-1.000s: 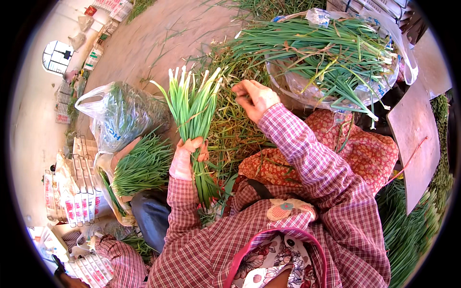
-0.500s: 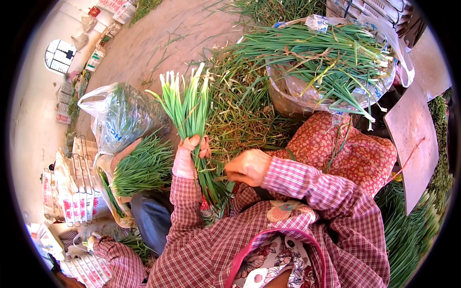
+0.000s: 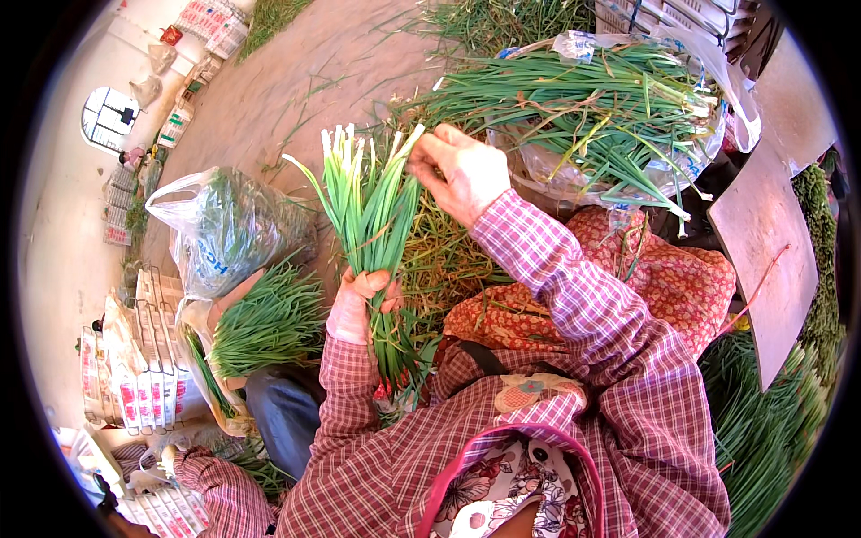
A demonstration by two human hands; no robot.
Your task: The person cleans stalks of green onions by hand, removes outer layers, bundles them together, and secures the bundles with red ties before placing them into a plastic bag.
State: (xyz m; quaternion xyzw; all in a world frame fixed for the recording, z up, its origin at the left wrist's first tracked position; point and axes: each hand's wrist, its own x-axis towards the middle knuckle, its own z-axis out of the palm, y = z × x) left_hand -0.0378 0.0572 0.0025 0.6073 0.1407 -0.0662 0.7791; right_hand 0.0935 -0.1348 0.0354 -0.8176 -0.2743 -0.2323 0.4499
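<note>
A bunch of garlic chives [image 3: 372, 197] stands upright with its white ends at the far side and its green leaves hanging toward me. My left hand [image 3: 366, 289] is wrapped round its middle. At the bunch's right edge, beside the white ends, my right hand [image 3: 462, 170] has its thumb and fingers pinched together on an outer stalk. To the right, loose chives [image 3: 574, 99] lie heaped on a plastic-lined basket [image 3: 538, 170]. A red floral cloth [image 3: 673, 287] covers my lap below that heap.
Trimmed leaves [image 3: 448, 269] litter the floor beyond my lap. At left are a full clear plastic bag [image 3: 238, 229], stacked chives [image 3: 269, 323] and a wire crate [image 3: 148, 386]. Another person's plaid sleeve [image 3: 224, 493] shows at lower left. A flat board [image 3: 762, 260] leans at right.
My right hand has moved up and away from the leaves near my lap to the white ends. The bunch in my left hand has shifted slightly right and toward me.
</note>
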